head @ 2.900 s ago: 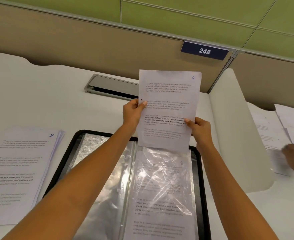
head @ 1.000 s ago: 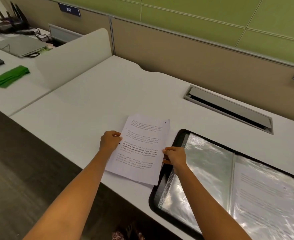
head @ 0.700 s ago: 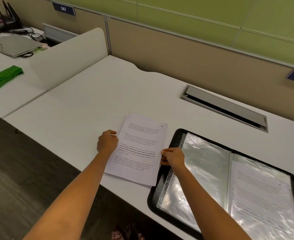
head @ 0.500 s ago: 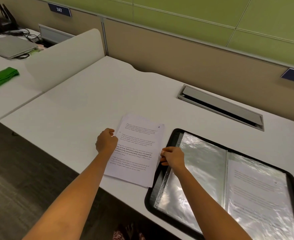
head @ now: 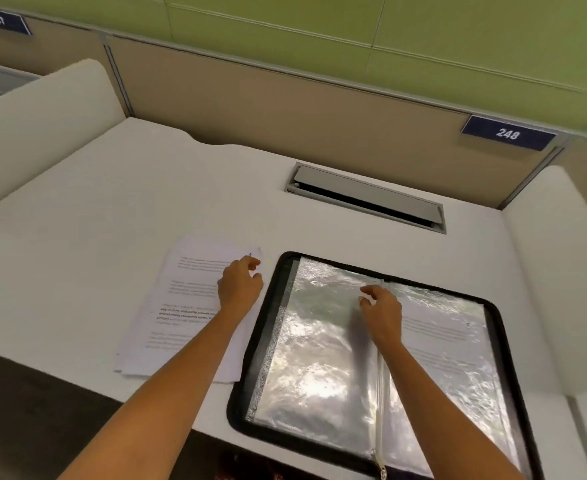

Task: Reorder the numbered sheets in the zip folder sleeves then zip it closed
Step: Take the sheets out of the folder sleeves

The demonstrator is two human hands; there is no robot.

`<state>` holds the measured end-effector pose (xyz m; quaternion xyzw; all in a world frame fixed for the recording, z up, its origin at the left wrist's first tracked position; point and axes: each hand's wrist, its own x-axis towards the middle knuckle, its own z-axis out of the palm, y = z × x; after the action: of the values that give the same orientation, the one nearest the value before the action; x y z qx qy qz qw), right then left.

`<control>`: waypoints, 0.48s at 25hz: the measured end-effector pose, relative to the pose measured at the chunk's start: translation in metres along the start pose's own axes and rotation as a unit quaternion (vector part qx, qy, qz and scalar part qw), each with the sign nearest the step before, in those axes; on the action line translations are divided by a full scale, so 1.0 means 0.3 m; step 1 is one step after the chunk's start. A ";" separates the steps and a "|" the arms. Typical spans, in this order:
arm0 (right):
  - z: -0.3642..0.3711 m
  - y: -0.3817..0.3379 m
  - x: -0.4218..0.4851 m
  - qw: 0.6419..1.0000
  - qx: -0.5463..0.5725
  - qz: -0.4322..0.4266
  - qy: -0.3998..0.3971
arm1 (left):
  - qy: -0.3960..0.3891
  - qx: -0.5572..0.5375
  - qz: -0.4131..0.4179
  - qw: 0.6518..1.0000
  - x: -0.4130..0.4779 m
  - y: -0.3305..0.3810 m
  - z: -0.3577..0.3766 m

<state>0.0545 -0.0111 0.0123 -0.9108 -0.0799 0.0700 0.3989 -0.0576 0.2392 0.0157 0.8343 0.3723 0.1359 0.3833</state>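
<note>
The zip folder (head: 257, 341) was laid open and flat on the desk (head: 112, 220), its zip not yet closed. A stack of numbered sheets (head: 184, 299) was placed just beside its left rim, the top one marked 4. The left hand (head: 240, 285) was set on that sheet's top right corner with fingers bent; whether the corner was pinched or only pressed could not be told. The right hand (head: 380, 313) was held over the folder near the spine, fingers loosely curled, nothing gripped. The left sleeve (head: 319, 358) appeared empty; 1 printed sheet (head: 447, 344) was seen in the right sleeve. The reordering step was judged to be in hand, well short of done. The next move was judged to call for a sleeve mouth to be opened and a sheet slid in square, since thin plastic is apt to cling.
</note>
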 end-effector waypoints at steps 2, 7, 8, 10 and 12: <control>-0.088 0.108 0.036 0.997 -0.073 0.007 0.000 | -0.045 -0.011 0.024 0.999 -0.005 0.085 0.092; -0.321 0.365 0.121 0.980 -0.185 0.052 -0.044 | -0.143 -0.022 0.080 0.986 -0.038 0.291 0.302; -0.359 0.402 0.139 0.975 -0.207 0.058 -0.056 | -0.158 -0.015 0.092 0.983 -0.048 0.326 0.342; -0.417 0.460 0.170 0.963 -0.252 0.059 -0.078 | -0.186 0.006 0.107 0.977 -0.065 0.382 0.416; -0.468 0.513 0.187 0.956 -0.278 0.046 -0.080 | -0.214 0.027 0.121 0.969 -0.088 0.435 0.492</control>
<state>0.1499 -0.2030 -0.0104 -0.9798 -0.0861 0.1358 0.1186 0.0673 0.0844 0.0151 0.8927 0.1811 -0.0106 0.4126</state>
